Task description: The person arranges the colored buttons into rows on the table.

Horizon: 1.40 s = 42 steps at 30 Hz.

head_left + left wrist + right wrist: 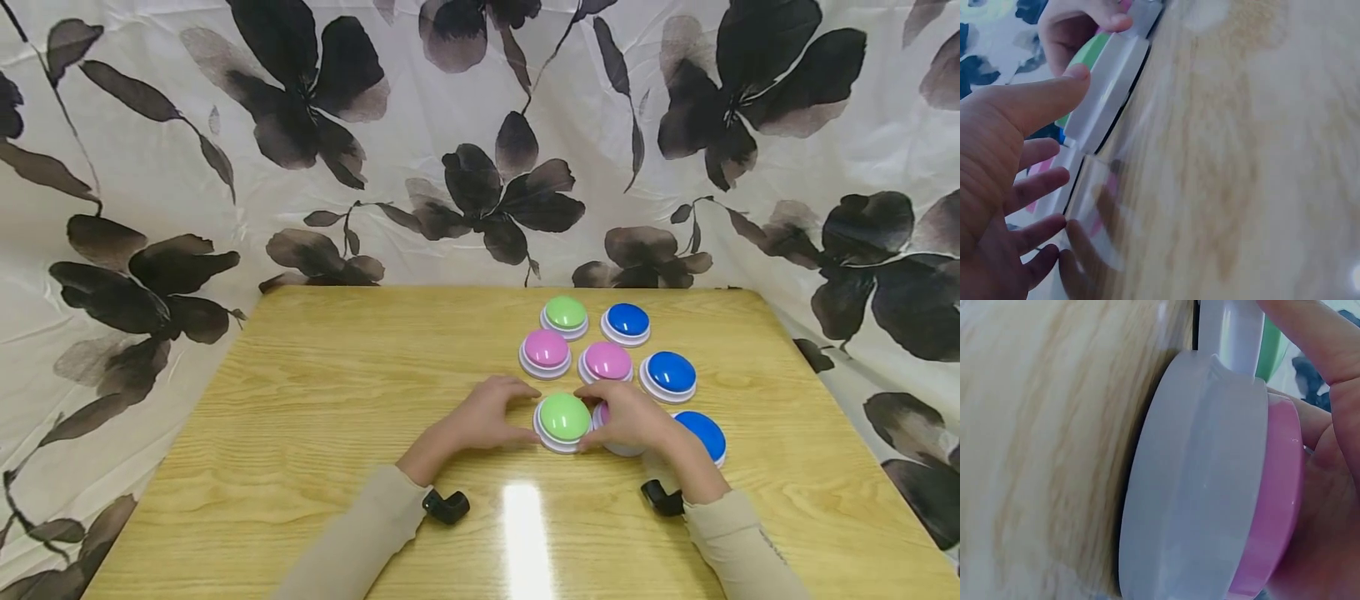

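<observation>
A green dome button (565, 417) on a round white base sits on the table between both hands. My left hand (486, 414) is at its left side. The left thumb (1063, 94) overlaps the white base in the left wrist view, while the other fingers spread loosely near its far side. From the right, my right hand (628, 414) holds the button's edge, thumb at the near side and index finger at the far side. Under that hand lies a pink button (1275, 500), mostly hidden in the head view but large in the right wrist view.
Behind the hands stand two pink buttons, the left one (546, 350) and the right one (607, 362). Another green button (565, 315) and a blue button (627, 322) are farther back. Two more blue buttons, a middle one (669, 374) and a near one (702, 437), lie at right.
</observation>
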Available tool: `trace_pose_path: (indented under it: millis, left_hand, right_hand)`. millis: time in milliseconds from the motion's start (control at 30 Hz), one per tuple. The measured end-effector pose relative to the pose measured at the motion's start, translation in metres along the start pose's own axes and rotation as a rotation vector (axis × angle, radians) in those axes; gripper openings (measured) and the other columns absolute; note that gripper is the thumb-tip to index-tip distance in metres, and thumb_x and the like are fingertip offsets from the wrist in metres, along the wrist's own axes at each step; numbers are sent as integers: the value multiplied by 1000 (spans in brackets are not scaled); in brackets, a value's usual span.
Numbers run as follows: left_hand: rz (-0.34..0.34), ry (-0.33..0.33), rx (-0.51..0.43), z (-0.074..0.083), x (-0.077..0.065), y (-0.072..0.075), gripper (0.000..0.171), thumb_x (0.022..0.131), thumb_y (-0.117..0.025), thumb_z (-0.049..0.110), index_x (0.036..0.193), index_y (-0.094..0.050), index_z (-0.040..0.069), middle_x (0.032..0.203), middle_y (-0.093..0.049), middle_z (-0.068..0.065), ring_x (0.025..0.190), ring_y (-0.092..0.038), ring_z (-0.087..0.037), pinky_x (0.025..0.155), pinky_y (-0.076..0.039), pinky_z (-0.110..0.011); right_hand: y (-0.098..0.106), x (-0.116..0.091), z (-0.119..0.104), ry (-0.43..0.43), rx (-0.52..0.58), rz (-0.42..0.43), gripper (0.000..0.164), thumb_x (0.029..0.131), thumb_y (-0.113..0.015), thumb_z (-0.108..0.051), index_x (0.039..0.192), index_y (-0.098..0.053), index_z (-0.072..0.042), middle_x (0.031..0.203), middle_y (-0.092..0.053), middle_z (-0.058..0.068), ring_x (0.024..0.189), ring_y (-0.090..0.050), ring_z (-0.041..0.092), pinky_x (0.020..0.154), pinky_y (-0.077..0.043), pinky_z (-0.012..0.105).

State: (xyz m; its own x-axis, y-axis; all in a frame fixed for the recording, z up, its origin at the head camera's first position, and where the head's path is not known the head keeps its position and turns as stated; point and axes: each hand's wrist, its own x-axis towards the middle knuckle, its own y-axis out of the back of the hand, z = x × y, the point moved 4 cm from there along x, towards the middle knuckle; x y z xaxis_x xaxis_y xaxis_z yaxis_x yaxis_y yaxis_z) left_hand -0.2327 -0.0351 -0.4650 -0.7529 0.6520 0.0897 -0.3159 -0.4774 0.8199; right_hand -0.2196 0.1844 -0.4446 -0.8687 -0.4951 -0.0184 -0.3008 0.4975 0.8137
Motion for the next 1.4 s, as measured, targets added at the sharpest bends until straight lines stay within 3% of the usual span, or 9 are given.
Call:
trace_pose_path:
  millis: [233, 600, 867, 1167, 1400]
  left_hand:
    - [38, 6, -9, 0, 2, -7, 66, 74, -81, 48, 126, -64, 12, 123, -63, 1, 117, -51, -19, 103, -37, -38]
    - [55, 38, 51, 4, 1, -20, 70, 68, -81, 59, 124, -67, 19, 122, -62, 6, 114, -49, -17, 101, -37, -39]
    - [65, 38, 25, 5, 4, -14, 68, 66, -84, 55, 121, -68, 19, 116, -64, 9, 106, -50, -12, 96, -40, -34]
    - [78, 30, -33, 2, -4, -8, 66, 66, -86, 52, 119, -69, 18, 112, -64, 10, 107, -51, -12, 97, -41, -34]
    - [97, -3, -95, -8, -8, 8, 60, 67, -88, 43, 117, -69, 15, 110, -66, 8, 105, -56, -11, 97, -42, -35]
  right_hand:
    - [-5, 0, 2, -13, 6, 1, 71, 58, -92, -45, 116, -68, -11, 103, -65, -7, 97, -59, 16, 90, -48, 41]
    - [-11, -3, 3, -7, -20, 13, 76, 57, -90, -53, 116, -68, -12, 102, -65, -9, 95, -59, 14, 88, -48, 40]
    - [-6, 2, -1, 10, -22, 32, 72, 56, -91, -53, 113, -69, -15, 100, -65, -12, 93, -59, 11, 86, -49, 36]
    - [-12, 3, -11, 13, -2, 32, 69, 57, -90, -52, 113, -69, -16, 100, -64, -13, 93, -59, 9, 85, -50, 34]
    - [-14, 19, -23, 85, 28, 21, 61, 62, -89, -49, 114, -67, -24, 101, -64, -18, 95, -58, 3, 86, -50, 32]
